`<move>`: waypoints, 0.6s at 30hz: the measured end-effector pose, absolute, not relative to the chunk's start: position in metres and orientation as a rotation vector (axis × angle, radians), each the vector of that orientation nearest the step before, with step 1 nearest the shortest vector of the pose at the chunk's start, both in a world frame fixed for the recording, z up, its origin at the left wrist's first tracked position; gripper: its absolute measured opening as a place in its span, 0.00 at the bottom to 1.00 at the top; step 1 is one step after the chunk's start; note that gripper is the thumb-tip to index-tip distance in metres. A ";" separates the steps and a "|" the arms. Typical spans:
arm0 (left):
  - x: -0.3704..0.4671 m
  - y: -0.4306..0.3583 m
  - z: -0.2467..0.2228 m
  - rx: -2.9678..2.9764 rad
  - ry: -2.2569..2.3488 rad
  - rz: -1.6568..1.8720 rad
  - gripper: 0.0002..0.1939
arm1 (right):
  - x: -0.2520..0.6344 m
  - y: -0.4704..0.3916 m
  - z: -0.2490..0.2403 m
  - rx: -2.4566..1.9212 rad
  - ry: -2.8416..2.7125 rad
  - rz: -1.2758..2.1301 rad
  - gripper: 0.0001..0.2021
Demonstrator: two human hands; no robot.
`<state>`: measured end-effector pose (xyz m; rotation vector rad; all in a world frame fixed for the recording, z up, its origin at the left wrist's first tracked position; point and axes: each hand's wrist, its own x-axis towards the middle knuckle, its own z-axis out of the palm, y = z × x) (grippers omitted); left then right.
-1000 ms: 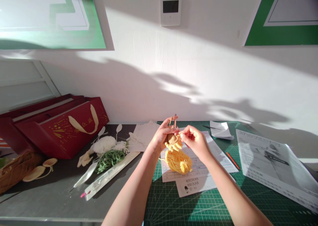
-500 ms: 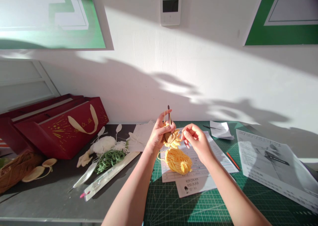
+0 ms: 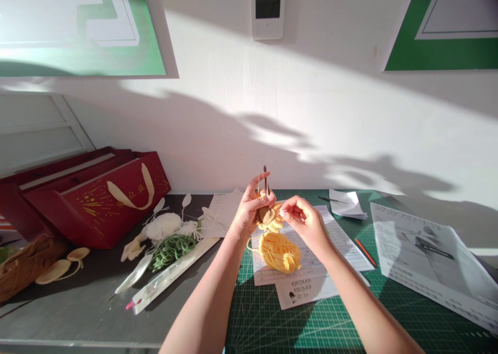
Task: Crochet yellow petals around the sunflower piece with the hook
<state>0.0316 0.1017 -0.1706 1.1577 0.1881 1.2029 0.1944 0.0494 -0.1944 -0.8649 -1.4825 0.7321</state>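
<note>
My left hand (image 3: 249, 208) is closed around a small round crochet piece (image 3: 267, 215) with a brown centre and yellow petals. A dark crochet hook (image 3: 265, 170) stands upright by its raised forefinger, with yellow yarn looped there. At the piece's right edge, my right hand (image 3: 302, 216) pinches thumb and forefinger together; what lies between them is too small to make out. Just below both hands, a yellow yarn ball (image 3: 279, 253) rests on printed sheets (image 3: 311, 291).
A green cutting mat (image 3: 264, 323) lies under the papers. To the right are an orange pen-like stick (image 3: 365, 253) and a large printed sheet (image 3: 428, 260). White yarn (image 3: 165, 227), green yarn (image 3: 173, 251) and red gift bags (image 3: 105, 203) sit at left.
My right hand has moved slightly left, up to the edge of the crochet piece, and its fingers have drawn together. My left hand stays almost still.
</note>
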 end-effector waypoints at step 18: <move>0.034 0.104 -0.172 1.057 0.257 1.356 0.19 | 0.174 0.043 -0.199 -0.932 -1.303 0.623 0.13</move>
